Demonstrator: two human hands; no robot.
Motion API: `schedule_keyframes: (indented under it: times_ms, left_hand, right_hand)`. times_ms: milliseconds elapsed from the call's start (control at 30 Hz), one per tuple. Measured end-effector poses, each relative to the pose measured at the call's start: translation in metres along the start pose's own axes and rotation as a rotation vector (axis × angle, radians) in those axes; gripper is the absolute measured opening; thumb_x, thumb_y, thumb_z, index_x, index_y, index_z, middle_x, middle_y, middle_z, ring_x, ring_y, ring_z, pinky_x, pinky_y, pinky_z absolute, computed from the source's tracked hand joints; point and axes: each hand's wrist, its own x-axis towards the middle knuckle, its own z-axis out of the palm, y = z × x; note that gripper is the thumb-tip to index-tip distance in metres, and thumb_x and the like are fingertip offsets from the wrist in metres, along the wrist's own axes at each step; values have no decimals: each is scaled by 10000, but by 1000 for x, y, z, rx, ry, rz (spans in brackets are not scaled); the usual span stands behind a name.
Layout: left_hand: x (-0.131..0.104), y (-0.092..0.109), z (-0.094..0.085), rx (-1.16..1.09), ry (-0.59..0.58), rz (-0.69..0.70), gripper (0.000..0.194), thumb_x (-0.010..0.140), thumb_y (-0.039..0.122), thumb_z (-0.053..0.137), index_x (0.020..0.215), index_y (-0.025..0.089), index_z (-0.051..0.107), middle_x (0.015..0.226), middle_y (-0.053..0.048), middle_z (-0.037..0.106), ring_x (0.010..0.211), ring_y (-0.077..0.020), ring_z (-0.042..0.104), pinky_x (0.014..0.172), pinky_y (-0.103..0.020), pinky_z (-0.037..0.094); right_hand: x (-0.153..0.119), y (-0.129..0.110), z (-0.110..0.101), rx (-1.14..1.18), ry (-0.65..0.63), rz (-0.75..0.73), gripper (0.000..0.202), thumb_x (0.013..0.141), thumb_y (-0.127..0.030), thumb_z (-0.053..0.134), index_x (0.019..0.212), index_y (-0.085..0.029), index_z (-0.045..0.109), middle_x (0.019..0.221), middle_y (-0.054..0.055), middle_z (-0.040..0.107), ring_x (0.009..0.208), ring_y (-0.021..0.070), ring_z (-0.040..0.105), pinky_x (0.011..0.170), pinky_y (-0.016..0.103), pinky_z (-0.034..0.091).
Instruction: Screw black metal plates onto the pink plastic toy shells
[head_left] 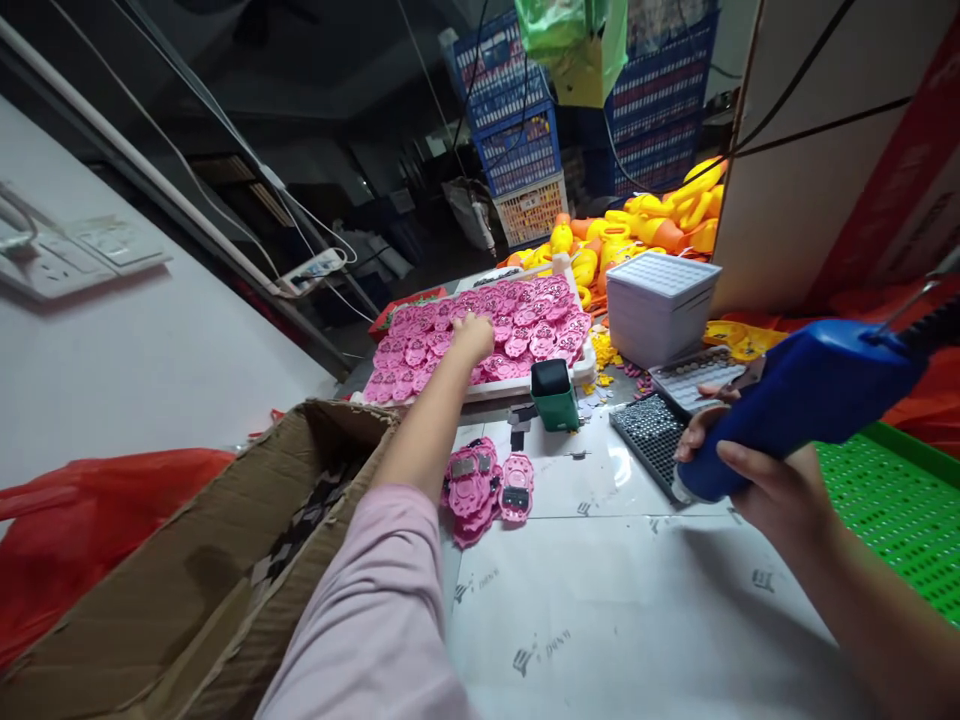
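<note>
My left hand (474, 338) reaches over a white tray (589, 366) full of pink flower-shaped parts (544, 310). Its fingers are curled down among the parts, and what they hold, if anything, is hidden. My right hand (772, 475) is wrapped round a blue power screwdriver (810, 400), its tip pointing down and left over the table. Between the hands stands a small green container (555, 396) with a dark top. A pile of pink parts with dark and metal pieces (471, 490) lies beside my left forearm, with a single pink part (517, 487) to its right.
At the left is an open cardboard box (225, 560). A black grid tray (651, 440), a stack of white trays (660, 305) and a green basket (892, 500) stand on the right. Yellow and orange parts (622, 235) are heaped behind. Blue crates (517, 150) rise farther back.
</note>
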Motion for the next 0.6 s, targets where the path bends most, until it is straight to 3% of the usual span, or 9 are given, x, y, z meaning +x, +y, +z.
schedule_keyframes:
  times_ms: [67,233,600]
  left_hand:
    - [0,3,10,90,-103,-45,341,922,334,589,1219,168,559,1222,-97,587,1056,-230,601,873,-444,532]
    - [-8,3,22,195,-203,-72,341,928,341,577,1222,168,560,1245,-99,574,1067,-226,596,893,-442,524]
    - [-40,-5,26,251,-188,-108,403,923,357,580,1278,175,527,1321,-109,526,1155,-259,551,961,-496,478]
  right_hand:
    - [0,0,0,-10,-8,-4,517,577,-384,813,1006,-218,576,662,4,633,563,188,609,511,338,529]
    - [0,1,-1,-29,-14,-29,499,615,-392,792,1027,-218,570,679,5,635,578,187,614,524,335,524]
    - [0,0,1,-7,19,17,485,558,-386,825,943,-220,582,669,3,633,569,179,609,522,319,524]
